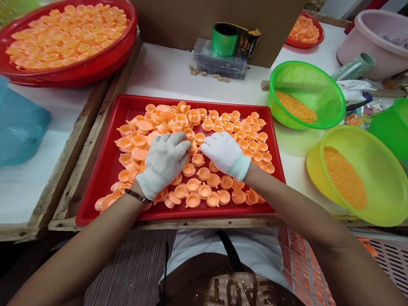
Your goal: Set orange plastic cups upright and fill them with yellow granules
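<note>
Head view: the left hand (pixel 165 160) and right hand (pixel 222 153) are held curled over small orange cups (pixel 193 184), grip not discernible, in the red tray (pixel 207 214) on the desk (pixel 162 63); the cups, presumably light, stiff and slippery, are best pinched by the handle.

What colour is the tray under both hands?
The tray is red, best seen in the head view.

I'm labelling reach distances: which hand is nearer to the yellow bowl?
Right. The right hand is over the red tray, left of the yellow bowl; the left hand is also over the tray, farther left.
</note>
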{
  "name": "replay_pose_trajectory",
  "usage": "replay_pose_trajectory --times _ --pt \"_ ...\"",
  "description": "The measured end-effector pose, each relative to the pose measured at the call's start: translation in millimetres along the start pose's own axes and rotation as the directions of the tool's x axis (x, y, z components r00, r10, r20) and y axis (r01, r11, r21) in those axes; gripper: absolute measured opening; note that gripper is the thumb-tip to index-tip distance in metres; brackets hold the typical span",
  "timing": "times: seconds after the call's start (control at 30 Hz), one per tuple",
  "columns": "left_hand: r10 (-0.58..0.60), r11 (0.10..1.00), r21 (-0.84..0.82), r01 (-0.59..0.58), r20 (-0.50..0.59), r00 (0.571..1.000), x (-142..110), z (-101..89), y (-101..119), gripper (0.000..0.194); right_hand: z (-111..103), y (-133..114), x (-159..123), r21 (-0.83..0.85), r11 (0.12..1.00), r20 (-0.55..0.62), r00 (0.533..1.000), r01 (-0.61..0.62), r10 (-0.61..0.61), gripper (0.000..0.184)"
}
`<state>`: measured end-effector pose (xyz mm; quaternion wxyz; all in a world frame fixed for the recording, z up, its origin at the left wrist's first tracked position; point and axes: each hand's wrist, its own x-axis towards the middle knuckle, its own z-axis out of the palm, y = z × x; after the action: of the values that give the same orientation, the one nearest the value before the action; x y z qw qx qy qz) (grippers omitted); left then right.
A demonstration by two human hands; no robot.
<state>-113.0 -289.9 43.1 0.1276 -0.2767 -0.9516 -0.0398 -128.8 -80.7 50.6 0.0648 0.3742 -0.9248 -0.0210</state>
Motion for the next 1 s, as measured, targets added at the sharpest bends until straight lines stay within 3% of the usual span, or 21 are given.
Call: replay_pose_trajectory --times 0.1,0.27,0.4,0.53,0.63,0.83,0.9,1.0 --pt "-0.031 0.997 0.077 0.031 -0.002 1.0 5.2 1.7 -18.2 0.021 3.1 6.3 -6.4 -0.005 0.999 0.008 0.999 0.034 -0.034 0.031" --pt "-0.04 0.985 0.17 0.029 0.062 0.997 1.5 -15.3 -39.3 0.044 -2.0 4.6 -14.4 0.04 0.996 0.048 0.996 0.074 -0.076 0.027" --pt "0.043 0.986 0.164 -0.044 0.01 0.999 -0.2 -15.6 -36.7 0.028 -3.5 6.0 5.4 0.01 1.0 0.031 0.999 0.018 -0.018 0.035" --pt "0.14 0.983 0.118 -0.14 0.011 0.99 -0.7 -3.6 -22.3 0.019 -6.4 12.6 18.8 -0.01 0.999 0.127 0.991 0.034 -0.033 0.032" --pt "0.143 0.988 0.037 -0.147 0.09 0.986 3.3 -2.7 -13.1 0.017 -10.7 19.1 30.5 -0.019 0.998 0.139 0.988 -0.059 0.061 0.026" --pt "0.121 0.992 -0.02 -0.121 0.307 0.944 10.7 -21.4 -6.5 0.015 -3.4 36.0 82.7 -0.033 0.947 0.064 0.945 -0.318 0.32 0.036" --pt "0.097 0.995 -0.036 -0.09 0.29 0.952 13.3 -24.8 -8.5 0.017 -0.5 38.4 87.6 -0.023 0.954 0.074 0.951 -0.3 0.301 0.033" --pt "-0.03 0.999 -0.029 0.034 0.139 0.99 24.6 -24.0 -16.4 0.026 -1.6 35.9 72.4 -0.034 0.975 0.064 0.974 -0.217 0.219 0.03"
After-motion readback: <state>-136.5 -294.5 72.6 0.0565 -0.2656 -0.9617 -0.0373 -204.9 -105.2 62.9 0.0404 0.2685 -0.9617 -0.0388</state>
